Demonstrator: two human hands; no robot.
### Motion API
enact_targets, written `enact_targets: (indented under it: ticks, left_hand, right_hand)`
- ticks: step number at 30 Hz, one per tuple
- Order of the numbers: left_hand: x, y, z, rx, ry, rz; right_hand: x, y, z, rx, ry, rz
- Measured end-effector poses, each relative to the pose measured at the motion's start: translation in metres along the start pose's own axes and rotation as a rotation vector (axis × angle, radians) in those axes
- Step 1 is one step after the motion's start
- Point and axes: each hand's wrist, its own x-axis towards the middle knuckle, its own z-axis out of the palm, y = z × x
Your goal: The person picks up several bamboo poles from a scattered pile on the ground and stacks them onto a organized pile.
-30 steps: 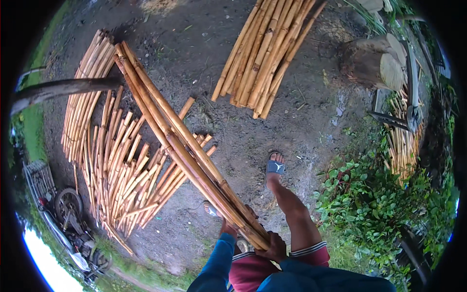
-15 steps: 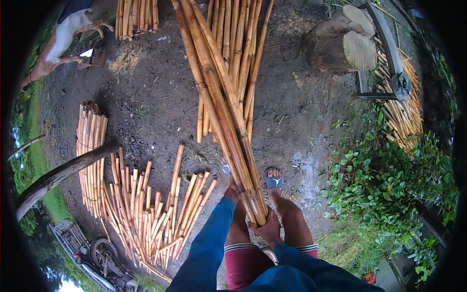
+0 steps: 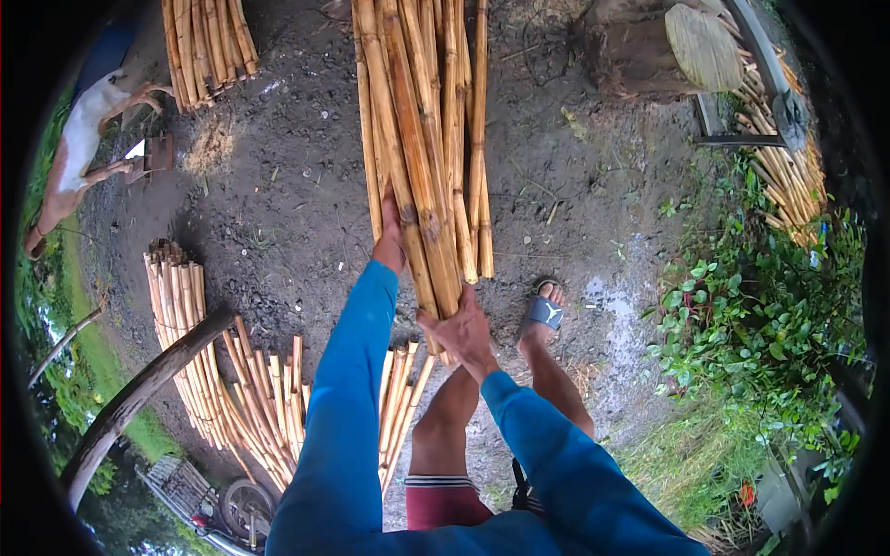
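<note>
Several long tan-brown bamboo poles (image 3: pixel 422 199) run lengthwise away from me, on top of a loose pile of similar poles (image 3: pixel 482 218). My left hand (image 3: pixel 390 239) grips them from the left side, partway up their length, its fingertips hidden behind the bamboo. Around their near ends my right hand (image 3: pixel 464 332) is closed, the thumb reaching to the left across the cut ends. Both arms are stretched forward in blue sleeves.
Bundled bamboo (image 3: pixel 181 287) and loose poles (image 3: pixel 269 398) lie at left, beside a slanting wooden post (image 3: pixel 139 398). Another bundle (image 3: pixel 209 46) lies far left near a brown-and-white animal (image 3: pixel 88 130). Cut logs (image 3: pixel 705 46), leafy bushes (image 3: pixel 742 334) and a parked motorcycle (image 3: pixel 246 510) surround the dirt ground.
The held poles have moved forward and down onto the pile, lining up with it. My left hand has slid farther along them; my right hand stays at their near ends. My view has shifted.
</note>
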Motion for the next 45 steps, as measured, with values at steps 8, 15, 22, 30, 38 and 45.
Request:
enact_targets:
  ticks: [8, 15, 22, 30, 38, 45]
  left_hand:
    - [0.080, 0.032, -0.048, 0.059, 0.035, 0.185]
    - [0.102, 0.062, -0.028, 0.112, 0.075, 0.161]
    - [0.111, 0.097, -0.066, 0.397, 0.317, 0.317]
    - [0.087, -0.028, -0.069, 1.097, 0.326, 0.673]
    - [0.080, -0.041, -0.079, 1.211, 0.469, 0.546]
    - [0.044, -0.036, -0.121, 1.339, 0.333, 0.767]
  right_hand:
    - [0.064, 0.011, 0.042, 0.222, -0.167, -0.099]
    - [0.092, -0.006, 0.044, 0.378, -0.102, -0.118]
    - [0.158, -0.003, 0.016, -0.615, 0.302, -0.654]
    - [0.232, 0.107, 0.042, 0.102, 0.098, -0.030]
    - [0.199, 0.063, 0.090, -0.042, 0.353, 0.073]
    - [0.212, 0.117, 0.059, -0.241, 0.211, -0.169]
